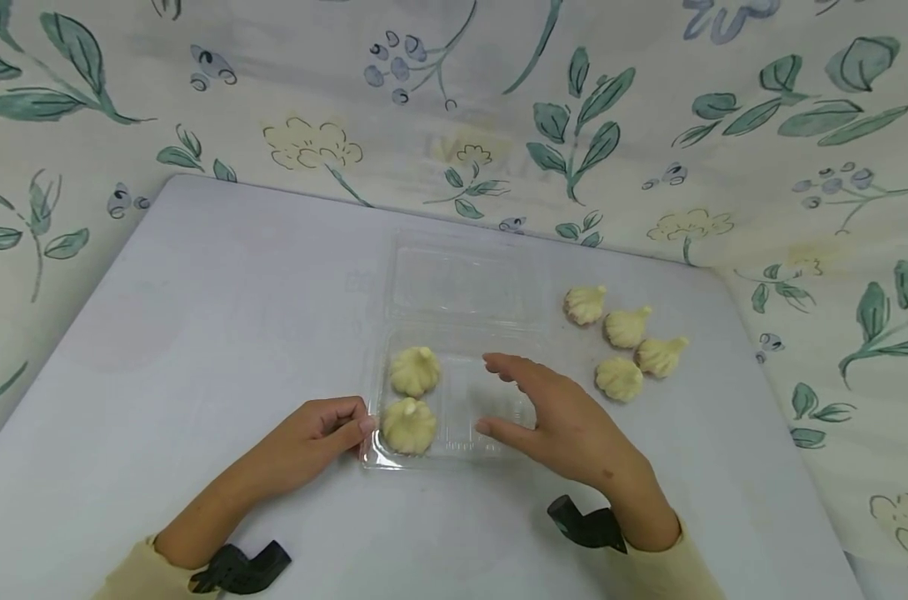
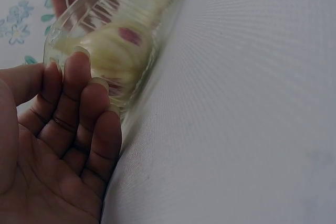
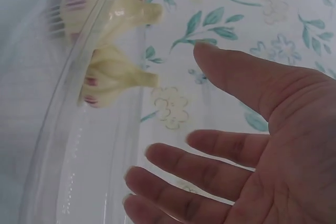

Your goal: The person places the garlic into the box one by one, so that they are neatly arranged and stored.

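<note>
A clear plastic container (image 1: 472, 400) lies on the white table with its lid (image 1: 457, 279) folded back behind it. Two pale garlic bulbs (image 1: 415, 372) (image 1: 409, 426) sit in its left part, one behind the other. My left hand (image 1: 304, 446) pinches the container's left edge between thumb and fingers; in the left wrist view its fingers (image 2: 79, 77) lie against the clear wall beside a bulb (image 2: 118, 51). Over the container's right part, my right hand (image 1: 566, 425) hovers empty, thumb and fingers spread apart. The right wrist view shows that hand (image 3: 252, 135) beside the wall, with two bulbs (image 3: 113, 74) inside.
Several more garlic bulbs (image 1: 625, 327) are grouped on the table to the right of the container. White cloth with leaves and flowers (image 1: 311, 142) hangs behind the table's back edge. A black wrist device (image 1: 589, 525) is on each arm.
</note>
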`<state>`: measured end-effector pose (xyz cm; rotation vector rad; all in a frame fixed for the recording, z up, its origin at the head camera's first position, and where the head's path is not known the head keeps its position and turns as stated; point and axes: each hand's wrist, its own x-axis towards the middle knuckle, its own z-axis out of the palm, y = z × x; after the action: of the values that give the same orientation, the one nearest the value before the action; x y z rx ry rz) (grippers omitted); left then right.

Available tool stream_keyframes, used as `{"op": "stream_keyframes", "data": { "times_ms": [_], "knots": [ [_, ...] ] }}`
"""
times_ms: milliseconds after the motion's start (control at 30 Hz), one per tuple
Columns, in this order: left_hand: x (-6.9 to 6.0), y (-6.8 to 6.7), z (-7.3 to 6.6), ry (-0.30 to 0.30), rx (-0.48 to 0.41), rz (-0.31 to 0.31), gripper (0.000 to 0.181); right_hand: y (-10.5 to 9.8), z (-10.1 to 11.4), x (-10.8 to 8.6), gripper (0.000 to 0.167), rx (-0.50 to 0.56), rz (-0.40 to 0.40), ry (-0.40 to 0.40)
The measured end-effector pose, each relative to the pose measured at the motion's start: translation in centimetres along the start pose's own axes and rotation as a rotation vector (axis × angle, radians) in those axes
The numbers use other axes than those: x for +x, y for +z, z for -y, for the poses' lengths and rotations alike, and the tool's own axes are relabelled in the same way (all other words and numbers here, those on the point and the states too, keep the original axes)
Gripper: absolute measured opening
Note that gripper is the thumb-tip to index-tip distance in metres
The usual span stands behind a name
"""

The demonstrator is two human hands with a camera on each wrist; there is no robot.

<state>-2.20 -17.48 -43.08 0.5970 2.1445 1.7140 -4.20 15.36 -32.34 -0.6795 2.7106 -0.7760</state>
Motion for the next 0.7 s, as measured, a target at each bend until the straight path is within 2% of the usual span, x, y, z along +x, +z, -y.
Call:
{"op": "stream_keyframes", "data": {
  "times_ms": [167, 400, 700],
  "knots": [
    [0.0, 0.0, 0.0, 0.003, -0.011, 0.004, 0.025, -0.6, -0.3, -0.7, 0.076, -0.043, -0.083, 0.032],
    [-0.1, -0.3, 0.0, -0.003, -0.027, 0.011, 0.025, -2.1, -1.6, -1.5, 0.074, -0.091, -0.245, 0.001],
    [0.0, -0.1, 0.0, 0.009, -0.052, 0.029, 0.026, -4.8, -3.5, -3.3, 0.079, -0.169, -0.286, 0.071]
  ]
}}
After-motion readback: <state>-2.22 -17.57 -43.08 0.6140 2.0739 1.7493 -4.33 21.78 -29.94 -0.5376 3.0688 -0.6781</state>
